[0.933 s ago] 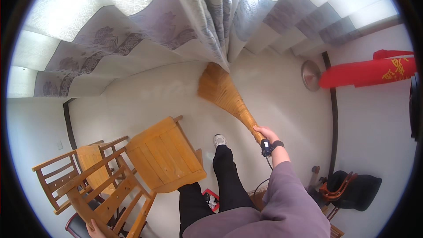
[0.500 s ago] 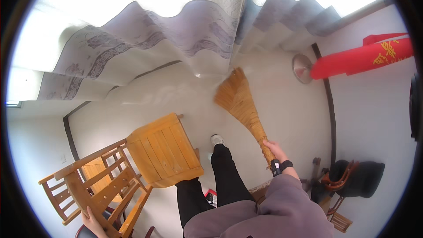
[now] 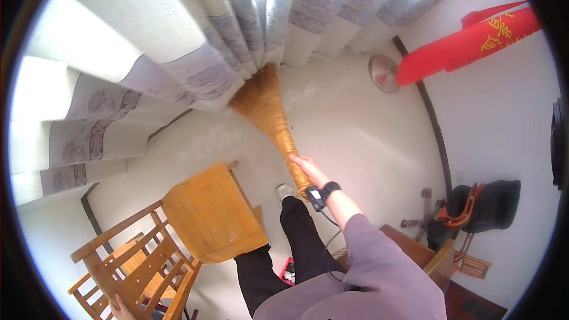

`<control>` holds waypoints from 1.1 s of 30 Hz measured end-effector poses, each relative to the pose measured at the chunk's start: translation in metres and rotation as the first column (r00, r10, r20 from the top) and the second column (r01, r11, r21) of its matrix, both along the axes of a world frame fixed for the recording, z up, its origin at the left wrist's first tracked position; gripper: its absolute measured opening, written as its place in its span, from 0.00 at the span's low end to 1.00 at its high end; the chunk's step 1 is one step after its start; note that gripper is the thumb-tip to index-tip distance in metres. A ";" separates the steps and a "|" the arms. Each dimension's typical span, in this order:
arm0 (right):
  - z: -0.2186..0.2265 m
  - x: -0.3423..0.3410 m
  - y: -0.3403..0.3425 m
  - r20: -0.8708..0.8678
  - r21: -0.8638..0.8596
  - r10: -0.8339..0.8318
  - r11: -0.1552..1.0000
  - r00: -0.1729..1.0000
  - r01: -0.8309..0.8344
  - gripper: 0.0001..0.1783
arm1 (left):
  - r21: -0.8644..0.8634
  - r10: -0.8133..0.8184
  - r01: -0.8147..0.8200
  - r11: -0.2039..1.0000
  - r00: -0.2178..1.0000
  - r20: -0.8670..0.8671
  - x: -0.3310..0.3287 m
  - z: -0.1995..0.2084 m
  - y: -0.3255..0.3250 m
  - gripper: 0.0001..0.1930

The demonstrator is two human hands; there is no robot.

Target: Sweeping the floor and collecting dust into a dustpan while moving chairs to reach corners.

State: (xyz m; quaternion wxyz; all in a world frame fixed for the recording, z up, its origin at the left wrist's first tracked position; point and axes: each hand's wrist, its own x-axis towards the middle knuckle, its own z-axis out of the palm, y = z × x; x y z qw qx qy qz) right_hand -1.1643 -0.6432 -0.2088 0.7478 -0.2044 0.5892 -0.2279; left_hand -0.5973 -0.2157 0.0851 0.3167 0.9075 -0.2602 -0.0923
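curtain (image 3: pixel 195 65) | red banner (image 3: pixel 474 41) | small wooden table (image 3: pixel 213 213) | round fan base (image 3: pixel 384 74)

My right hand (image 3: pixel 306 170) reaches out ahead of me, arm nearly straight, fingers curled tight around the handle I grip. A dark band sits on that wrist, and a loose mauve sleeve covers the forearm up to just short of it. My left hand (image 3: pixel 120 309) hangs low at the bottom edge of the view, only partly seen, its fingers wrapped on a wooden rail.
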 end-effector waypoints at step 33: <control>0.032 -0.201 0.190 -0.516 0.103 -0.036 0.989 0.856 0.104 0.24 | 0.274 -0.069 -0.009 0.962 0.960 0.272 -0.032 0.001 -0.064 0.30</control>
